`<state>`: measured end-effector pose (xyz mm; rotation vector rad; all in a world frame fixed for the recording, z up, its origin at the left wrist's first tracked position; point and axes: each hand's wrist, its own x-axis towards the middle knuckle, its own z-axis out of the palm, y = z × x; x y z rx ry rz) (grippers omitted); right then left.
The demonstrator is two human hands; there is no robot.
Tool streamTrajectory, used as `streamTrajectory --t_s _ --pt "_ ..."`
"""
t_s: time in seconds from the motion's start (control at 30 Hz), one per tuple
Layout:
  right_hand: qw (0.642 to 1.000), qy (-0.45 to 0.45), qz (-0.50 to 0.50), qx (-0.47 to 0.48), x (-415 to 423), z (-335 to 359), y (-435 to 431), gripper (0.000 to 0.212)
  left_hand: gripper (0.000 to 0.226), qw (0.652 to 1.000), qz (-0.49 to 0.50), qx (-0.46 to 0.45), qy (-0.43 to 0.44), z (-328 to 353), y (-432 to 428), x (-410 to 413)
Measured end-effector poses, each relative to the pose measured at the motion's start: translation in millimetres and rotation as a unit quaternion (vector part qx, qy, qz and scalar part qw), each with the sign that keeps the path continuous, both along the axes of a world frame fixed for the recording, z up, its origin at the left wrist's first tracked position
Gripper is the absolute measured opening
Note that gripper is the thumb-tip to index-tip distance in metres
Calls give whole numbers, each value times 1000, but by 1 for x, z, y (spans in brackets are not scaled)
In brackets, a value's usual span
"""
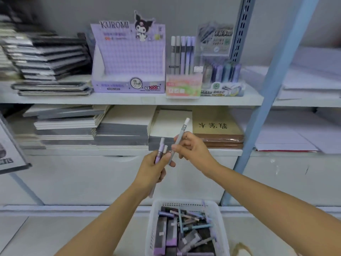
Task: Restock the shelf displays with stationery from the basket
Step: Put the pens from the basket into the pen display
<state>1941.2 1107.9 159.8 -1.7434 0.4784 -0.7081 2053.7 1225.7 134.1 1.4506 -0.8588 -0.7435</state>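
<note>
On the left of the upper shelf (129, 99) lie stacks of dark notebooks (46, 58). Beside them stands the purple Kuromi box (129, 71), and its tray looks empty from where I stand. Lower down, in front of the shelving, the person's left hand (156, 167) is raised. Its fingers (167, 157) are curled round a small bunch of pens (159, 154). I count at least 2, a purple one and a white-capped one, and a pale barrel pokes out below the fist.

Just to the right, a single grey pen (180, 139) with a white cap slants up and to the right. The right hand (191, 150) pinches it low on the barrel, fingers (184, 142) closed on it. Its lower end is close to the left thumb, though I cannot tell if they touch.

Above, the pink-and-green display (183, 85) holds 5 pens upright, grey and purple like these. On the floor under the hands sits the white basket (153, 218), with plenty of pens and flat boxes left in it. Further right on the shelf stands a blue-and-purple pen display (221, 76).

To my eye 1 pen has been singled out from the bunch for shelving, so the restocking is far from finished. The next move calls for lifting the grey pen to the matching display and slotting it in upright without knocking its neighbours
</note>
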Motion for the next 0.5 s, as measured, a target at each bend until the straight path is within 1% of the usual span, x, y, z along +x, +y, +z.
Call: streamTrajectory --t_s 0.1,0.2,0.3,0.43,0.5 --pt "999 -32 -6 -26 -4 41 4 19 17 999 7 -34 -25 36 1 -4" --pt "993 -108 -24 -44 -6 80 6 21 19 996 0 -57 -63 73 0 -5" --pt "979 -181 -69 -63 -8 121 3 23 16 993 -17 -83 -82 107 -1 -2" --pt "968 -210 -86 -106 -10 168 -8 25 11 989 -31 -120 -84 146 -9 3" --pt "965 -215 -82 -127 -9 188 -15 25 11 988 -35 -122 -90 163 -14 6"
